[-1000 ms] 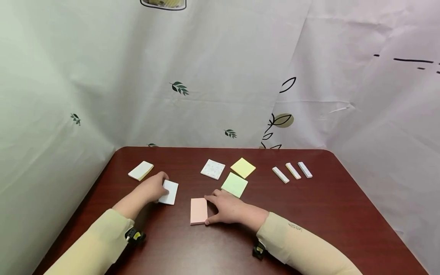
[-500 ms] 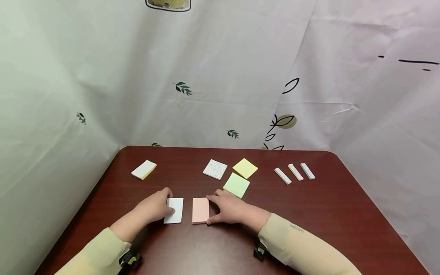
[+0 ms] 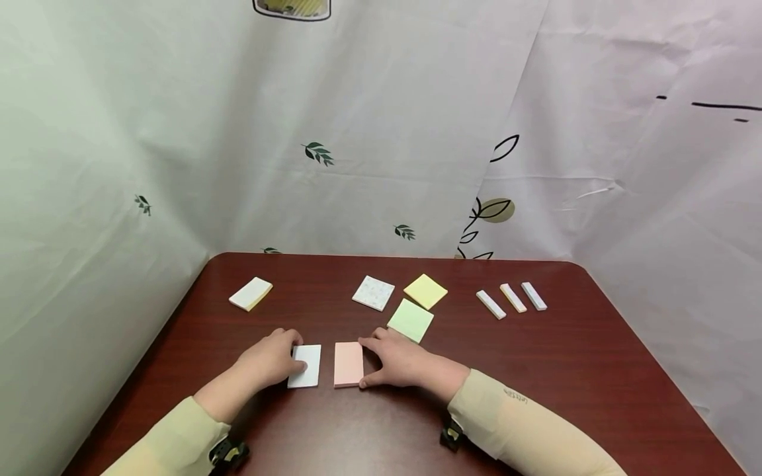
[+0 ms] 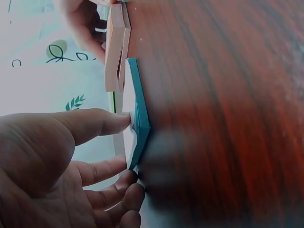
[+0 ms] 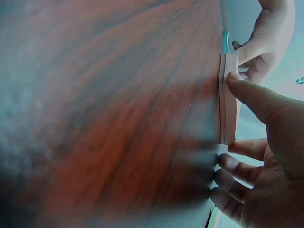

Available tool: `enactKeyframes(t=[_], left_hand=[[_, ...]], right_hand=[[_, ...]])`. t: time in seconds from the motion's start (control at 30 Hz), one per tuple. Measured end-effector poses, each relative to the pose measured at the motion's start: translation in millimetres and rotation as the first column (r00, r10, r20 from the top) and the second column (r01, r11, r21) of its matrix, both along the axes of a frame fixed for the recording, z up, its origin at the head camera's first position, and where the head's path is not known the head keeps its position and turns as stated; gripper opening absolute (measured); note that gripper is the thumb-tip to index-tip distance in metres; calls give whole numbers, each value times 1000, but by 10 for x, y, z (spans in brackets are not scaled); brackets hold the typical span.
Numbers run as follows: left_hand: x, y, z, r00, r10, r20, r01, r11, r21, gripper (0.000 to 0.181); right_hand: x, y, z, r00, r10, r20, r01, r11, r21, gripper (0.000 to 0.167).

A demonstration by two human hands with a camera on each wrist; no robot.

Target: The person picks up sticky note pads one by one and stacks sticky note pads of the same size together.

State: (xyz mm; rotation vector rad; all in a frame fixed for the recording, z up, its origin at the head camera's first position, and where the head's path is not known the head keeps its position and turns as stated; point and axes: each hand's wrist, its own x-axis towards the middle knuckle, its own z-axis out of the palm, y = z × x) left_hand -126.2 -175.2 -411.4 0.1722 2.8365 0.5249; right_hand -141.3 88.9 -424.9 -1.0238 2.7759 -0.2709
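In the head view, my left hand pinches a pale blue-white pad, thumb on its top and fingers at its far left side. The left wrist view shows this pad's blue edge low over the table. Just right of it lies a pink pad, separated by a narrow gap. My right hand holds the pink pad's right side between thumb and forefinger. In the right wrist view, the thumb and forefinger touch the corners of the pink pad.
Behind my right hand lie a green pad, a yellow pad and a patterned white pad. A white-and-yellow pad is at the back left. Three narrow strips lie at the back right of the brown table.
My left hand has brought the blue-white pad toward me and to the right, turning it straight beside the pink pad. My right hand keeps its place at the pink pad.
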Motion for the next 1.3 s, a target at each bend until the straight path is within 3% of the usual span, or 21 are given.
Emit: enactKeyframes(t=[0.43, 0.73, 1.0, 1.3], left_hand=[[-10, 192, 88, 997, 0, -77, -9, 994, -111, 44], [57, 366, 74, 992, -59, -115, 28, 965, -261, 56], [43, 423, 73, 989, -105, -103, 75, 964, -256, 57], [27, 446, 71, 990, -114, -83, 90, 963, -254, 57]], right_hand=[[-11, 8, -16, 1000, -4, -9, 4, 1000, 18, 82], [6, -14, -13, 1000, -6, -10, 7, 1000, 27, 82], [11, -22, -7, 1000, -18, -6, 18, 999, 42, 82], [3, -13, -20, 1000, -27, 10, 27, 999, 35, 83]])
